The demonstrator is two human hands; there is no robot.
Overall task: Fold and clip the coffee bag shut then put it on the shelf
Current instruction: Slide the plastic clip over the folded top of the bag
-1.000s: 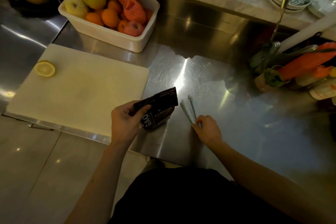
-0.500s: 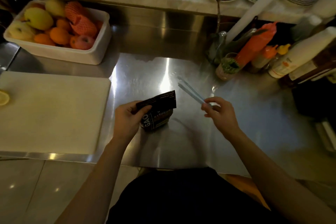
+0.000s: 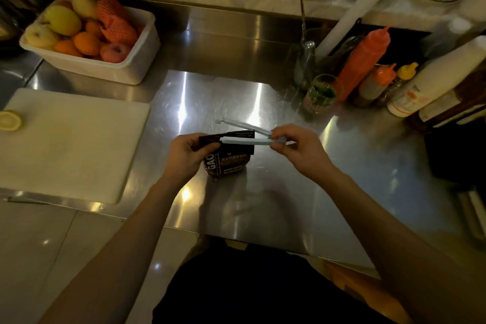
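A person stands at a stainless-steel desk [image 3: 263, 213], midway through sealing a small dark coffee bag [image 3: 228, 159]. The left hand [image 3: 188, 156] is closed around the bag's folded-over top at its left end, thumb and fingers pinching the fold flat while the bag's base rests on the desk just right of a white cutting board [image 3: 71, 144]. The right hand [image 3: 298, 150] grips the hinged end of a long pale plastic bag clip [image 3: 246, 135], whose two slim arms are spread in a narrow V: the lower arm lies across the front of the fold, the upper arm angles up behind it.

The step in hand appears to be the clipping; the fold looks made, and the clip is not yet shut. The next move likely calls for sliding the fold fully between the arms and pressing the free ends together until they latch, with the left hand keeping the fold from springing open. Shelving comes after.

The bag is matte foil or paper, soft and creased, with pale lettering. The clip is rigid, straight and smooth. The desk is brushed metal, scratched and glaring with reflected light. A white plastic tub of fruit [image 3: 89, 37] sits beyond the board, and squeeze bottles [image 3: 364, 59] crowd the right side.
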